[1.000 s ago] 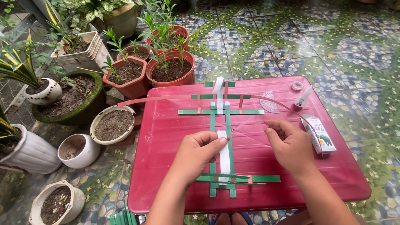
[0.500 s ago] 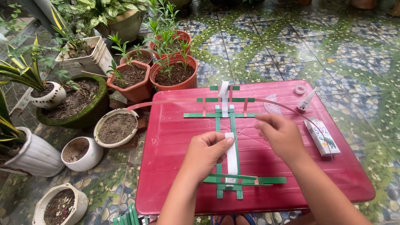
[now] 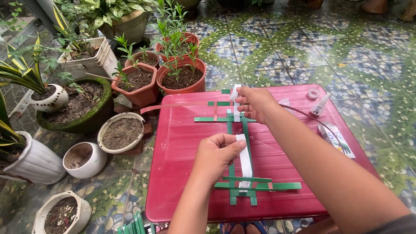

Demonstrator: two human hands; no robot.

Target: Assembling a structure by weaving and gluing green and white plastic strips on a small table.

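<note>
Risk of lattice skewing — left hand pinches mid white strip lying along green strips on red tray, right hand grips its far end; uneven pull cld drag loose crosspieces or kink strip.

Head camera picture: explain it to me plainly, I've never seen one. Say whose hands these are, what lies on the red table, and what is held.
The camera sits on a person's head and looks down, so both bare hands are that person's own. On the red table lie green strips crossed into a loose lattice. The left hand pinches the white strip that runs lengthwise through it. The right hand grips the far end of that strip. A glue tube, a small box and a tape roll lie at the right. Potted plants stand on the tiled floor beyond.
</note>
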